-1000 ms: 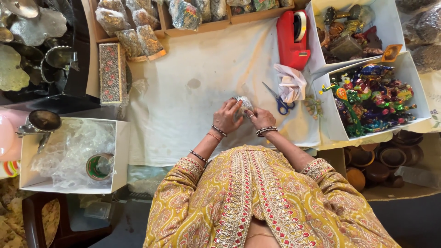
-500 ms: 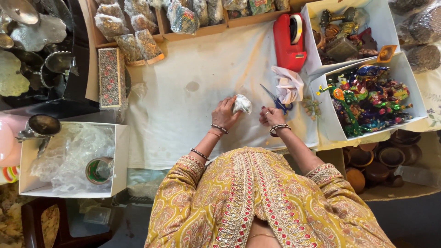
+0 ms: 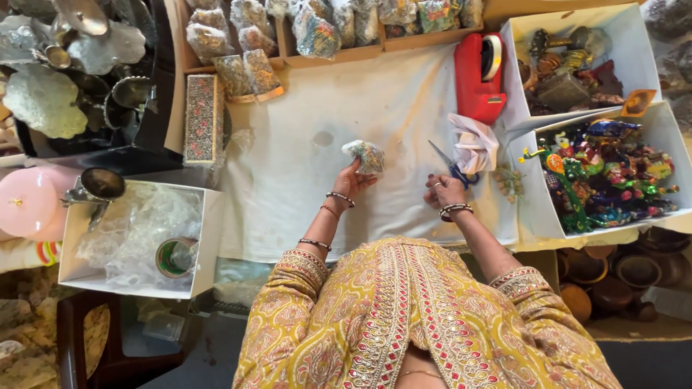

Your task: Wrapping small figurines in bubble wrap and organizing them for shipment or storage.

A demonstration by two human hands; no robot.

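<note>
The left hand's [image 3: 351,181] grip grasped a wrapped, bagged trinket [image 3: 366,155] above the cloth-covered surface [image 3: 288,166]. The right hand [image 3: 443,190], seemingly released, rested beside blue-handled scissors [image 3: 450,167]; wrapping looked done, storing remained.

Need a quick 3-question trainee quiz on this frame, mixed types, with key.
1. True or false: the left hand holds a small wrapped bundle above the white cloth.
2. Which thing is the right hand nearest?
A. tape roll in the left box
B. blue-handled scissors
C. pink round thing at the far left
3. Fill in: the red tape dispenser lies at the cloth's far edge, just left of a white ____ of ornaments.

Key: 1 true; 2 B; 3 box.
</note>
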